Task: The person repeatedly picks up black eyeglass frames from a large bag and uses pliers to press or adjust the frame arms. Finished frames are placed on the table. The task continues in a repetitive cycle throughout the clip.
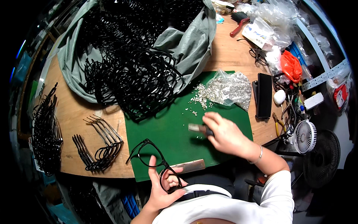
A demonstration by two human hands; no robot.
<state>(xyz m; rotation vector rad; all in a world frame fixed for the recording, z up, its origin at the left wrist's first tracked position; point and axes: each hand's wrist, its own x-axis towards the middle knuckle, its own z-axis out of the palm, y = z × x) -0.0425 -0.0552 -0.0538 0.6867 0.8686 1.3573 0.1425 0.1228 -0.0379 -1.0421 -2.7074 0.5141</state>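
My left hand is closed on a black eyeglass frame near the front edge of the green mat. One temple of that frame sticks out to the left. My right hand grips a short tool with a dark handle and a pale, flat metal end. Motion smears the tool, so its exact kind is unclear. It hovers over the mat, short of a heap of tiny silvery parts spilling from a clear plastic bag. Below lies a flat metal strip along the mat's front edge.
A large grey-green sack full of black eyeglass frames covers the far left. Stacked frames and another pile stand left of the mat. On the right are a black phone-like slab, yellow-handled pliers and a white fan.
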